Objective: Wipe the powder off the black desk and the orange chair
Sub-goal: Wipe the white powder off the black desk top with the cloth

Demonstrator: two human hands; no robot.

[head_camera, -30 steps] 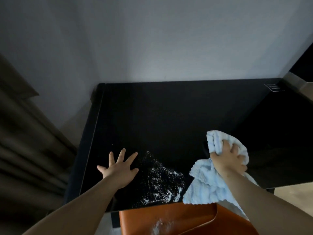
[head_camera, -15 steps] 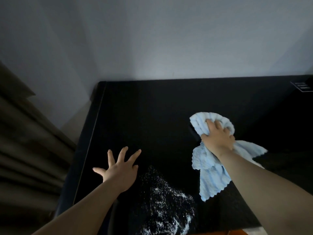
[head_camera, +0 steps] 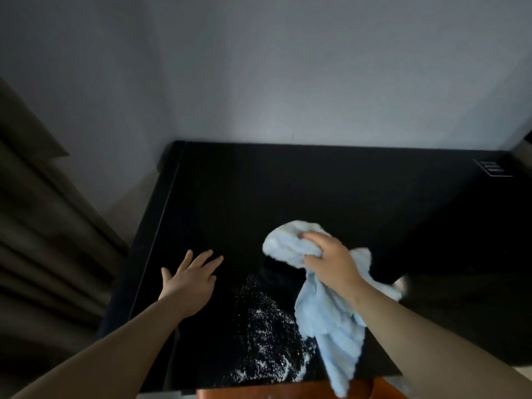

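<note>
Pale blue, fluffy microfibre cloth is hanging bunched from the right hand, whose fingers are closing tightly around its upper fold just beyond the scattered white powder. That powder is lying on the near part of the glossy black desk, close to the front edge. The left hand is spreading flat and empty on the desktop beside it, bracing. To wipe well, the cloth wants flattening under the palm and drawing toward one spot, not flicking grains off the edge. The orange leather-look chair is peeking below; any powder on it is probably out of sight here.
</note>
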